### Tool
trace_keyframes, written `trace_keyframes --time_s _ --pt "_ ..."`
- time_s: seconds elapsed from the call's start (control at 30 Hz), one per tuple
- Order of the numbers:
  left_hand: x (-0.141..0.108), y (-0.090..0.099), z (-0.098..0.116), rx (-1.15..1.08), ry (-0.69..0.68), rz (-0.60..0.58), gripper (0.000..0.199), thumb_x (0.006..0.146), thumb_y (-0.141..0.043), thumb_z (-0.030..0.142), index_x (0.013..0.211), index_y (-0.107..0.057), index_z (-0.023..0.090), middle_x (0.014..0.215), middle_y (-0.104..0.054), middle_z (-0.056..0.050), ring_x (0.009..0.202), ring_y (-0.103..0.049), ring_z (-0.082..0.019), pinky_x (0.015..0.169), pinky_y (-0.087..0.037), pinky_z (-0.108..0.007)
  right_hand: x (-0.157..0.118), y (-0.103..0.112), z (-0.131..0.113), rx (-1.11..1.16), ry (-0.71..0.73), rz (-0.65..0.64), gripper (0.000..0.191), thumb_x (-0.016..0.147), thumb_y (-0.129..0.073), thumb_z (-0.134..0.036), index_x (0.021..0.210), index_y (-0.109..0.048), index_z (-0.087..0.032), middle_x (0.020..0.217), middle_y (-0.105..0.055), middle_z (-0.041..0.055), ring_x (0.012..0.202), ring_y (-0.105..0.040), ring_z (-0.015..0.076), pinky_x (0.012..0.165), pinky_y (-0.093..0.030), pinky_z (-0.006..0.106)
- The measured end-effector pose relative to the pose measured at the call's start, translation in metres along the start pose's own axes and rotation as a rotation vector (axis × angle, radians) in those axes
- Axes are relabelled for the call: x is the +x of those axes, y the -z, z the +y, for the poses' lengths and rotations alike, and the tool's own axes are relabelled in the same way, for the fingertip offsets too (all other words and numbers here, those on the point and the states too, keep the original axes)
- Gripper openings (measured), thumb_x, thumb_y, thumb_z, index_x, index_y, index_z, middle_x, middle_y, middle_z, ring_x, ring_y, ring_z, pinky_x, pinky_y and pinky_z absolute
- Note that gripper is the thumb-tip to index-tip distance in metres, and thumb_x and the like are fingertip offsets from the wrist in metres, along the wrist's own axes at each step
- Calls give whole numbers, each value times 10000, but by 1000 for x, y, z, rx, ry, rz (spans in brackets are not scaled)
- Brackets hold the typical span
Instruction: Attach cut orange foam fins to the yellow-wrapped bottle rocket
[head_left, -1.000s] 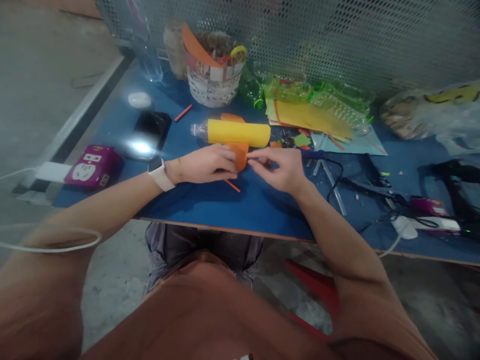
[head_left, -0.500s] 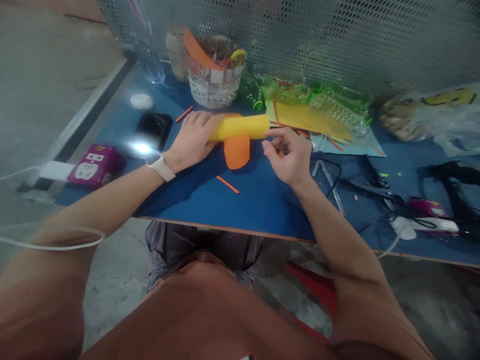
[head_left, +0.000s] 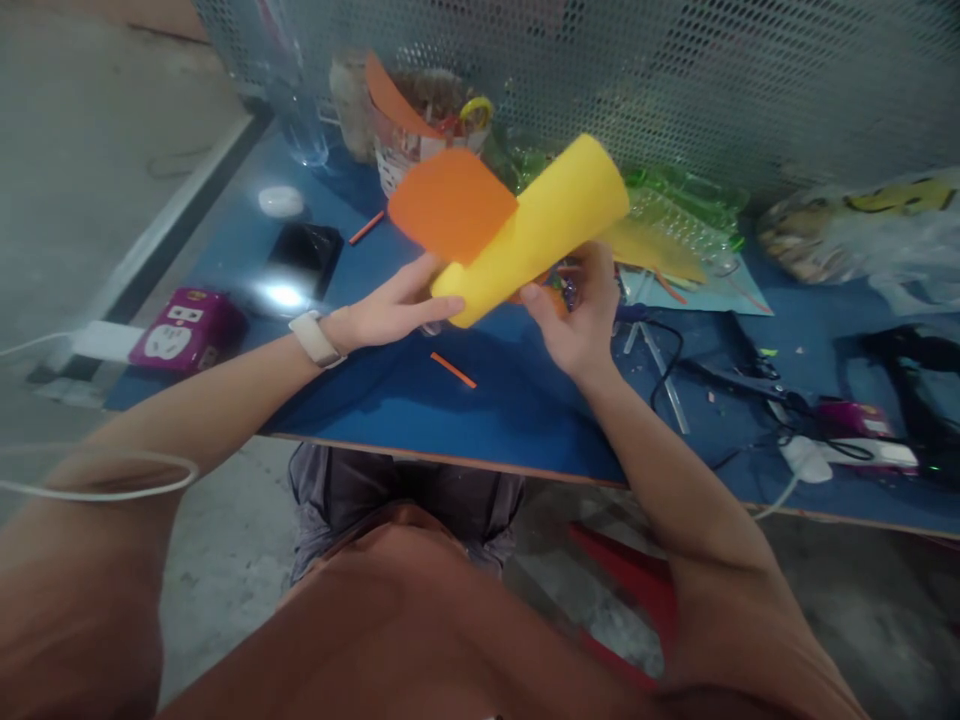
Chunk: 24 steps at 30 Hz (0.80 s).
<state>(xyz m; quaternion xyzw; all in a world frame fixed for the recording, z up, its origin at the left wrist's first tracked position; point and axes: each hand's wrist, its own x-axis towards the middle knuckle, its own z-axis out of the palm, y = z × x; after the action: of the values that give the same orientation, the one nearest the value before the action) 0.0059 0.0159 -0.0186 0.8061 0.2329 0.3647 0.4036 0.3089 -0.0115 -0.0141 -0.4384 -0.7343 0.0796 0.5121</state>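
Note:
A yellow paper tube [head_left: 551, 220] is raised above the blue table, tilted up to the right, with an orange paper piece [head_left: 450, 205] joined at its upper left side. My left hand [head_left: 409, 300] grips the tube's lower left end, thumb on its near side. Under the tube's right part, my right hand [head_left: 577, 315] is curled, its thumb near the tube's lower edge and small dark and orange items by its fingers. An orange strip [head_left: 453, 370] lies on the table in front, and another orange strip [head_left: 367, 227] lies left of the paper.
Behind stand a white basket [head_left: 390, 165] and green plastic bottles [head_left: 679, 205]. A black phone [head_left: 304, 262], white mouse [head_left: 281, 202] and purple socket block [head_left: 187, 330] lie left. To the right are cables, a clear plastic bag [head_left: 847, 225] and a white power strip [head_left: 874, 452].
The yellow tube has been lifted and turned, its right end swinging up and nearer the camera. The orange piece now shows large at the left. My left hand has shifted to the tube's lower end.

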Motion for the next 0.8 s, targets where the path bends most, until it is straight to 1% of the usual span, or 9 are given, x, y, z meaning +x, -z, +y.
trace_keyframes --time_s 0.1,0.17,0.23,0.3,0.4,0.47,0.57,0.7,0.8 --pt "1 -4 3 -118 -27 -102 702 1110 -680 825 1497 -701 240 1321 -832 -148 1215 -840 -309 1001 -728 -395 1 5 -12 6 39 -40 547 1085 -712 -783 1376 -706 -319 1375 -766 166 1349 -726 389 1183 -640 642" --pt "2 -5 5 -154 -58 -111 731 1100 -689 836 1499 -707 224 1386 -823 -165 1308 -819 -323 1092 -715 -415 1 4 -16 92 28 -68 532 1081 -728 -770 1356 -715 -315 1305 -796 150 1265 -772 381 1158 -651 649" --pt "2 -7 7 -147 -51 -74 734 1110 -677 833 1495 -720 210 1403 -822 -171 1320 -819 -327 1112 -713 -432 0 1 -17 162 -5 -84 536 1051 -782 -761 1346 -718 -318 1254 -809 125 1221 -798 378 1114 -673 647" --pt "2 -7 7 -152 3 -11 725 1127 -636 841 1427 -761 194 1358 -836 -170 1255 -841 -324 1056 -728 -430 -2 -4 -15 213 -39 -92 550 1008 -845 -754 1328 -721 -324 1210 -818 102 1192 -813 372 1100 -688 642" --pt "2 -7 5 -257 116 74 759 1126 -577 886 1264 -818 180 1245 -867 -160 1057 -869 -288 900 -741 -394 -5 -9 -8 300 -93 -104 599 947 -902 -777 1301 -709 -334 1135 -824 71 1120 -838 357 1078 -716 638" --pt "2 -6 4 -335 180 94 784 1119 -559 908 1164 -835 177 1116 -878 -141 910 -863 -258 802 -731 -374 -5 -11 -3 356 -142 -123 609 923 -915 -799 1259 -701 -339 1097 -828 57 1101 -851 353 1065 -731 642" --pt "4 -5 6 -416 267 76 791 1132 -521 904 1089 -826 175 907 -843 -98 762 -839 -240 703 -710 -361 -5 -9 0 410 -212 -161 613 889 -947 -806 1197 -696 -339 1009 -829 38 1081 -863 355 1033 -749 645" --pt "6 -4 11 -496 323 39 775 1149 -462 882 1078 -780 179 760 -778 -69 723 -828 -250 701 -717 -378 -4 -7 -5 448 -263 -201 577 900 -947 -796 1152 -710 -333 916 -816 22 995 -864 338 984 -757 630" --pt "7 -2 12 -474 301 31 699 1141 -525 830 1048 -763 179 749 -758 -63 757 -833 -252 750 -724 -389 -4 -8 -9 451 -266 -200 545 909 -931 -807 1066 -713 -333 867 -801 16 905 -844 316 937 -761 613"
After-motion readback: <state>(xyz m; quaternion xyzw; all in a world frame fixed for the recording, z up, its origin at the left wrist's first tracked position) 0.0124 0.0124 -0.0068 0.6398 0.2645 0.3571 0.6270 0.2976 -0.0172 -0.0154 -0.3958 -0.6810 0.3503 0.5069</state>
